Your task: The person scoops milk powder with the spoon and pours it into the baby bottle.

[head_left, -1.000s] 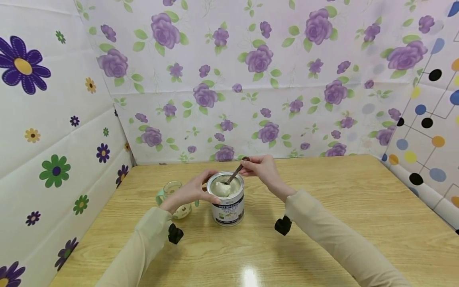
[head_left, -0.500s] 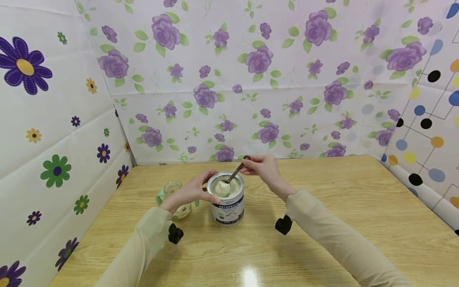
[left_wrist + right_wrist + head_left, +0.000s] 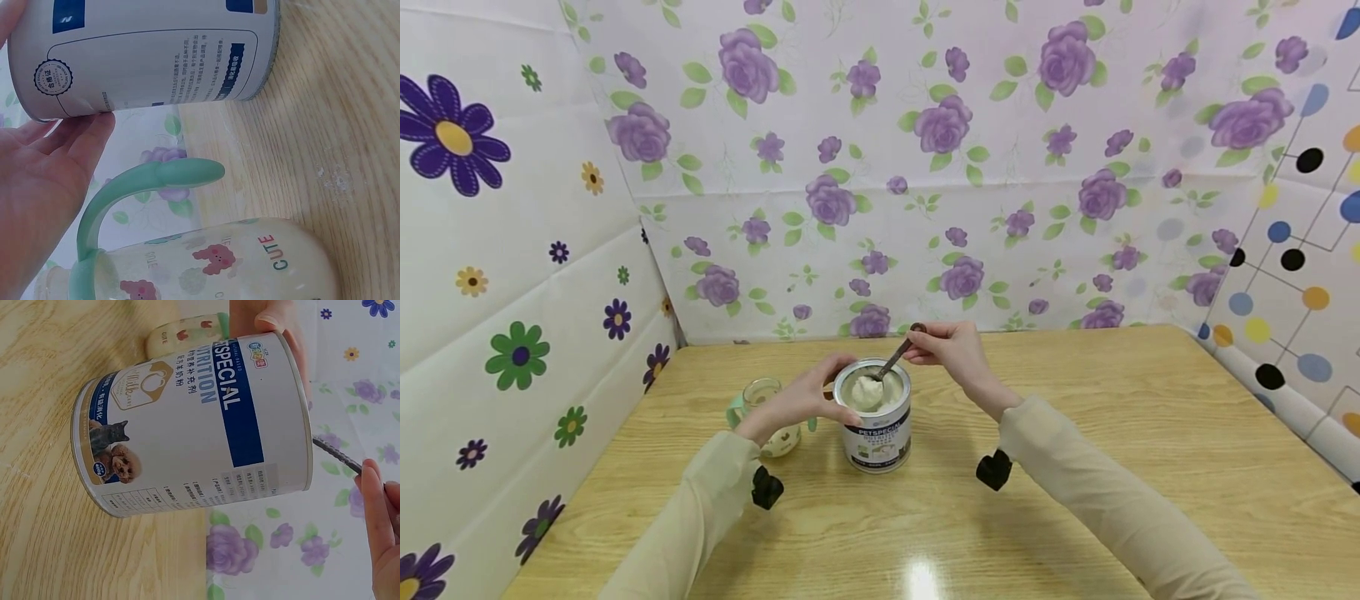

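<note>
A white and blue milk powder can (image 3: 877,446) labelled PETSPECIAL stands uncovered on the table, and pale powder (image 3: 867,396) shows inside it. My left hand (image 3: 801,396) grips the can near its rim, thumb at the front and fingers round the far side. In the right wrist view, the can (image 3: 187,431) shows a cat and a dog on its label. My right hand (image 3: 951,354) pinches the handle of a dark spoon (image 3: 895,357), which slants down into the can with its bowl at the powder. The can's wall hides the bowl in the right wrist view.
A clear baby bottle (image 3: 780,442) with green handles stands left of the can, partly behind my left wrist. In the left wrist view, one green handle (image 3: 156,175) reaches close to the can. Flowered cloth (image 3: 880,167) hangs behind the wooden table (image 3: 1075,417).
The spoon has shifted very slightly within the can, and the powder heap round its bowl looks a little different. My left hand and the can have stayed where they were.
</note>
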`<state>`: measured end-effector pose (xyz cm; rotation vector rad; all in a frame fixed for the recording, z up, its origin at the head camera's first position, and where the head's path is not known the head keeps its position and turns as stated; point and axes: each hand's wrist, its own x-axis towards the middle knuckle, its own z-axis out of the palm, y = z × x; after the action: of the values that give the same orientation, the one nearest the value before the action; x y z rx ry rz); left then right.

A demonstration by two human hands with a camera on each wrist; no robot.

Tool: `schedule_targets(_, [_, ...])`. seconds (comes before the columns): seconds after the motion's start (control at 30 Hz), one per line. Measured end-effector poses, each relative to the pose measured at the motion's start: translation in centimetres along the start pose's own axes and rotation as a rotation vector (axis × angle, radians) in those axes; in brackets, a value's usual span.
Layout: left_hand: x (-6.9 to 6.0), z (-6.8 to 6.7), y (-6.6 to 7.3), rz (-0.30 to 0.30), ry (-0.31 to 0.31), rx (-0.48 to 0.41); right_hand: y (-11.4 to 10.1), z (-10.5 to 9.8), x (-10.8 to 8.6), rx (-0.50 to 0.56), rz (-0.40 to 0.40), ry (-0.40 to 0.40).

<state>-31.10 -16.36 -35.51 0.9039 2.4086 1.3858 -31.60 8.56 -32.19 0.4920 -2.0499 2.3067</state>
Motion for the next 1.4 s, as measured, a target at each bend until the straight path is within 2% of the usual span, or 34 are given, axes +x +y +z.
schedule_targets(0.87, [-0.18, 0.03, 0.13, -0.006, -0.008, -0.013, 0.14, -0.34, -0.23, 0.002, -0.038, -0.008])
schedule_targets(1.4, [-0.1, -0.03, 0.01, -0.013, -0.011, -0.004, 0.09, -0.5, -0.15, 0.008, -0.038, 0.03])
